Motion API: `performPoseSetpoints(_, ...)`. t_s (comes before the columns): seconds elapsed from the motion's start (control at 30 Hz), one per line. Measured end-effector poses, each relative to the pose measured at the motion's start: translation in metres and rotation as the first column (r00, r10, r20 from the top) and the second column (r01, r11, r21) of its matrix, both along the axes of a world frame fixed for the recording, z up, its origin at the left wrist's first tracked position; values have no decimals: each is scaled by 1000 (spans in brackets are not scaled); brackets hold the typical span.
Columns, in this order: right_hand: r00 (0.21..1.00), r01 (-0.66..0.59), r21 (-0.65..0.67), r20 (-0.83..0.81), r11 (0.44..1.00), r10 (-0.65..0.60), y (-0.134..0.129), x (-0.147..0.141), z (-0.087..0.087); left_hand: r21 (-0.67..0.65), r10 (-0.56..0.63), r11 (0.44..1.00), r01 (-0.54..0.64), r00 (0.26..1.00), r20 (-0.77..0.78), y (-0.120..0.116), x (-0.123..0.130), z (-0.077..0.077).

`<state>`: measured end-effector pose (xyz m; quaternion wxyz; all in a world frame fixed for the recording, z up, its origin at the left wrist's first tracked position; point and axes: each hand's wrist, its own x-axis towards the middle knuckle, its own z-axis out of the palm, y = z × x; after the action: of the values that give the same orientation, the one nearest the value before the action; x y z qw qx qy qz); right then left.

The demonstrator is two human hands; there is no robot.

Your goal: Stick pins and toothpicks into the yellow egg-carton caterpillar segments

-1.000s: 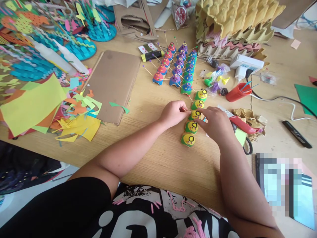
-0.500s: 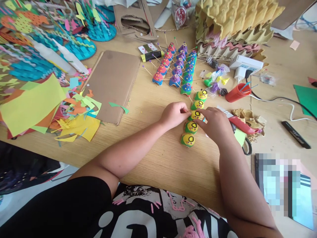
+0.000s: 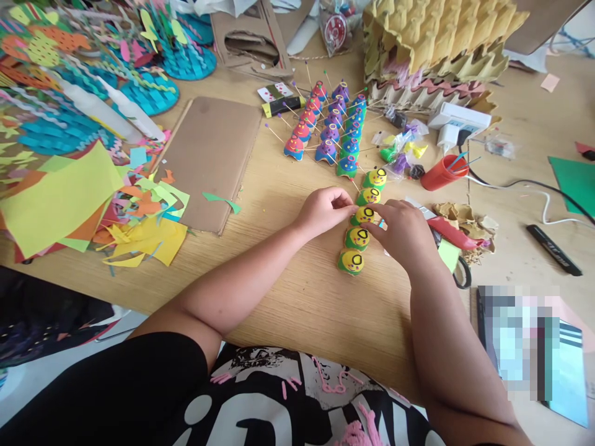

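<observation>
A strip of yellow-and-green painted egg-carton bumps [image 3: 352,261], with smiling faces and black rings, lies lengthwise before me. My right hand [image 3: 395,232] has its thumb and forefinger around the middle bump from the right. From the left, my left hand [image 3: 328,214] pinches its fingertips against the same bump; anything small between them is hidden. Beyond stand finished-looking strips: a red-and-blue strip [image 3: 302,130], a purple-and-blue strip [image 3: 330,132] and a blue-and-green strip [image 3: 351,146]. Thin sticks with coloured tips poke out of their sides.
Left are a cardboard sheet [image 3: 209,155], paper scraps [image 3: 60,192] and glue bottles [image 3: 134,111]. Stacked egg trays [image 3: 441,37] stand at the back right. A red cup [image 3: 444,173], a power strip [image 3: 460,118] with cables, and a black marker [image 3: 553,249] lie to the right.
The view has shifted very slightly. My left fingers have bent a little at the middle bump; my right hand stays on the strip.
</observation>
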<state>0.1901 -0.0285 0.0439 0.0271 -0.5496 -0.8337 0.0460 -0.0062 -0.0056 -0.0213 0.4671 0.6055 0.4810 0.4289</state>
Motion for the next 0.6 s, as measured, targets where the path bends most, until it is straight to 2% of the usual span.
performPoseSetpoints(0.3,1000,3,5,-9,1000,-3,0,1,-2,3,85,996,-85,993,82,3,0,5)
performPoseSetpoints(0.37,1000,-1,8,-4,1000,1,0,1,-2,73,143,986,-149,986,80,4,-2,9)
performPoseSetpoints(0.47,1000,6,1,16,1000,-6,0,-1,0,236,270,935,-266,963,16,8,-8,18)
performPoseSetpoints(0.53,1000,16,-6,25,1000,-16,0,-1,1,266,257,935,-234,965,-57,12,-16,22)
performPoseSetpoints(0.6,1000,16,-12,27,1000,-16,0,-1,1,257,119,964,-74,979,-164,16,-26,24)
